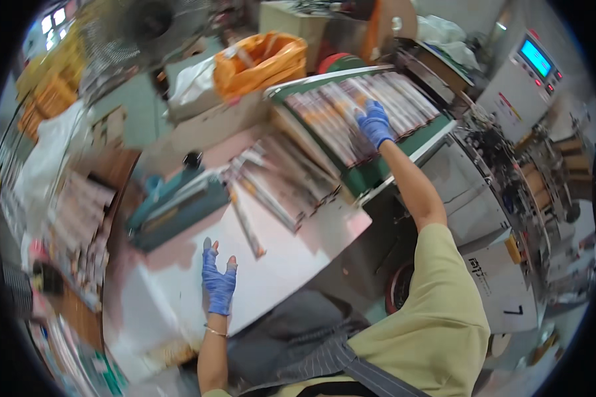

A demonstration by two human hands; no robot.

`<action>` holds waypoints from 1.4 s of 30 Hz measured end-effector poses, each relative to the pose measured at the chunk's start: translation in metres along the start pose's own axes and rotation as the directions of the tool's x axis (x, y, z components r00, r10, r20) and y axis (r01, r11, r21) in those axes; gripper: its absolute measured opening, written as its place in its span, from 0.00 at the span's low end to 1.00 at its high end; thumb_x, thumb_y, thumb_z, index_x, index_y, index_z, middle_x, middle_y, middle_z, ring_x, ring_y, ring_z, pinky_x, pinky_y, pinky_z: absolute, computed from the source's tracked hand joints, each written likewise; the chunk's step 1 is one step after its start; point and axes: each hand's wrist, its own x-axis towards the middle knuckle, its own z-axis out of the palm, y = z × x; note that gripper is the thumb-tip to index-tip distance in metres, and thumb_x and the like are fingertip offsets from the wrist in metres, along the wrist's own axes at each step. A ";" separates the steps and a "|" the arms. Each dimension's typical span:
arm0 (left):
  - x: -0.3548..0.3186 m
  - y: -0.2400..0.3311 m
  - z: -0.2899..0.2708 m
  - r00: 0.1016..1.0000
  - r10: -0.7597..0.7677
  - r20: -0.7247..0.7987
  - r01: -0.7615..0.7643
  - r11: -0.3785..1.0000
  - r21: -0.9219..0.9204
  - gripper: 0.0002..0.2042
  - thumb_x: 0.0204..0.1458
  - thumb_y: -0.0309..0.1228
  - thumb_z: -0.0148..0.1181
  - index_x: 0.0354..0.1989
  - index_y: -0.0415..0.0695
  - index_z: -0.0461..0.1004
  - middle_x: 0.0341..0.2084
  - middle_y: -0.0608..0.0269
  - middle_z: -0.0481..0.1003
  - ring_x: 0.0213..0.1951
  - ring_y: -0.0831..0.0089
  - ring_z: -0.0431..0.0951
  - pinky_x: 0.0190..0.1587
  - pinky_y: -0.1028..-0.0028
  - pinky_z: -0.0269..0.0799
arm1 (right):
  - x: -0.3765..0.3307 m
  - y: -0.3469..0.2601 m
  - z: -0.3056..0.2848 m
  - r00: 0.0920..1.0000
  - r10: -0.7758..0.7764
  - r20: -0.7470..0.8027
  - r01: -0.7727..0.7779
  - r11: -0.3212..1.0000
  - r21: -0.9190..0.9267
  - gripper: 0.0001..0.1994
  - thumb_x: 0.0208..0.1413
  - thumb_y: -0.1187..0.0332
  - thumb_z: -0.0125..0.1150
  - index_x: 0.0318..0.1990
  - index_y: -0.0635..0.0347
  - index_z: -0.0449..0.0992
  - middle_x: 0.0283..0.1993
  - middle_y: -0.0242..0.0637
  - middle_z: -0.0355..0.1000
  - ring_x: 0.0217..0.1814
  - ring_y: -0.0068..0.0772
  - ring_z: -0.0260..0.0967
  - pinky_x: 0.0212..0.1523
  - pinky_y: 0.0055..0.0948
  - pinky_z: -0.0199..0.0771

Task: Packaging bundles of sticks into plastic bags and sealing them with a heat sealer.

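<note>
My left hand (219, 281), in a blue fingerless glove, hovers above or rests on the white table (172, 291); its thumb and fingers are apart and it holds nothing. Farther right, my right hand (375, 124), also gloved in blue, reaches onto a row of slim printed packs (331, 122) on the green conveyor belt (371, 173). Its fingers lie stretched over the packs. Loose slim packs (246, 221) lie on the table beyond my left hand. A blurred pile of similar packs (301, 172) sits between them and the belt.
A long teal-grey device (179, 208) stands on the table's left part. More packs (79, 218) are stacked on a brown board at far left. An orange bag (261, 63) stands behind the table. A machine with a lit blue screen (535, 58) is at right.
</note>
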 end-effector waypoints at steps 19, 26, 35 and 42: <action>0.114 0.001 0.167 0.991 0.134 0.022 -0.121 0.799 0.589 0.27 0.42 0.37 0.56 0.51 0.37 0.59 0.54 0.50 0.57 0.55 0.55 0.57 0.56 0.64 0.52 | 0.123 0.177 0.027 0.799 0.580 0.161 -0.471 0.769 -0.433 0.32 0.48 0.43 0.43 0.56 0.55 0.59 0.59 0.47 0.54 0.62 0.45 0.48 0.59 0.45 0.46; 0.110 0.013 0.178 0.994 0.106 0.020 -0.098 0.799 0.593 0.25 0.44 0.34 0.55 0.51 0.36 0.59 0.55 0.51 0.56 0.55 0.56 0.57 0.56 0.65 0.51 | 0.114 0.199 0.023 0.754 0.606 0.254 -0.449 0.757 -0.474 0.29 0.49 0.44 0.38 0.56 0.50 0.59 0.59 0.42 0.55 0.63 0.43 0.49 0.59 0.54 0.41; 0.141 -0.043 0.170 0.995 -0.079 -0.065 0.072 0.992 -0.101 0.25 0.51 0.36 0.49 0.55 0.36 0.55 0.54 0.54 0.59 0.55 0.64 0.58 0.57 0.69 0.50 | 0.032 0.024 0.009 0.942 -0.094 0.324 0.156 0.973 -0.171 0.13 0.45 0.56 0.49 0.27 0.56 0.74 0.31 0.46 0.70 0.34 0.46 0.67 0.33 0.43 0.69; 0.186 -0.045 0.156 0.902 -0.417 -0.110 0.318 0.817 -0.481 0.38 0.39 0.50 0.62 0.55 0.39 0.56 0.48 0.54 0.64 0.46 0.67 0.65 0.47 0.69 0.64 | -0.072 -0.182 -0.017 0.869 -0.213 0.447 0.108 0.963 0.248 0.24 0.42 0.56 0.51 0.40 0.71 0.67 0.40 0.56 0.64 0.42 0.48 0.63 0.38 0.44 0.64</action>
